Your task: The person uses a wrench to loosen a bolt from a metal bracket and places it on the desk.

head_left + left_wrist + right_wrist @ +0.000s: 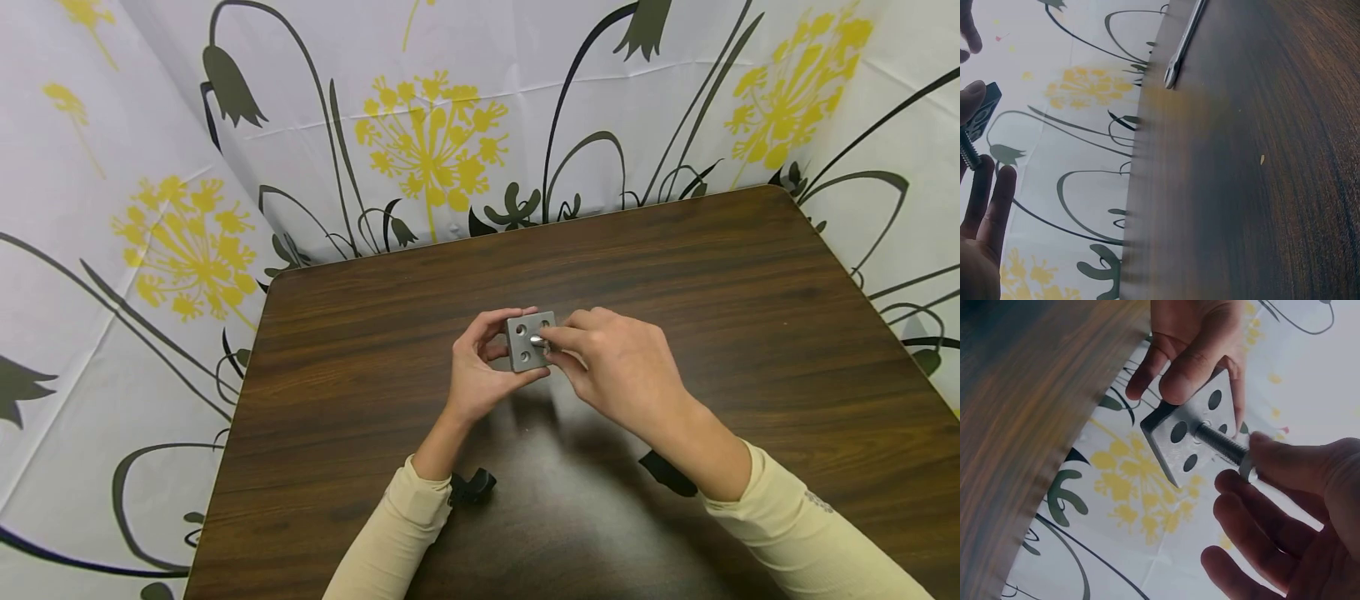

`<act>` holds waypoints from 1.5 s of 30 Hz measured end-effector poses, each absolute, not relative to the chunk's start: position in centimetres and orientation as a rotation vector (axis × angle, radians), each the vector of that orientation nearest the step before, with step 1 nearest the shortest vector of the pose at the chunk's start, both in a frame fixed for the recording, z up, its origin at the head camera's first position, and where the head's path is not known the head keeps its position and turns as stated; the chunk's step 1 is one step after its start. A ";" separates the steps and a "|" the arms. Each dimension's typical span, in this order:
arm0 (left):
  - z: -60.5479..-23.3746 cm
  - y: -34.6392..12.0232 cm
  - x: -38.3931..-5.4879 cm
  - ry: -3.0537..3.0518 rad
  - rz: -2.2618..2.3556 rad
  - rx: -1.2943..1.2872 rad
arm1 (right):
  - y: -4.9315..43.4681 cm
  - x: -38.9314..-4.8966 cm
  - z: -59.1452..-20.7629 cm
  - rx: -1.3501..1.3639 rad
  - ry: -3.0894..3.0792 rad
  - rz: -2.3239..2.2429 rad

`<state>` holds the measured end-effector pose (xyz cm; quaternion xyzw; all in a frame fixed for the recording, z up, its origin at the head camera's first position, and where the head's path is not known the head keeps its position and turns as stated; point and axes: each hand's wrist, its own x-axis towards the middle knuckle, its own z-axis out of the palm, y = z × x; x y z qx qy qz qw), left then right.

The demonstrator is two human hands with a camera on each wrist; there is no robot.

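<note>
Over the middle of the table, my left hand (480, 367) grips a square grey metal plate (519, 343) by its edges, thumb on one side and fingers on the other. Several round holes pierce the plate. A threaded bolt (1222, 445) stands out from its centre in the right wrist view. My right hand (618, 362) pinches the bolt's outer end between thumb and index finger, near a shiny rim (1248, 469); its other fingers are loosely bent. In the left wrist view, the plate (988, 109) and a threaded length are partly cut off at the left edge.
A metal wrench-like tool (1175, 65) lies on the dark wood table (360, 375) in the left wrist view. Black wrist-worn pieces show beneath the left wrist (474, 487) and right wrist (667, 473). A flower-printed curtain (465, 50) hangs around the table's far edges.
</note>
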<state>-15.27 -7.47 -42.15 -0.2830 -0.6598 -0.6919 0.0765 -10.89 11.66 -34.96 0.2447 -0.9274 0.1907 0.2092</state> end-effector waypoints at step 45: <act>-44.7 -7.9 -16.3 -1.981 -2.058 -0.855 | 11.6 -10.7 -34.9 0.652 -2.554 0.524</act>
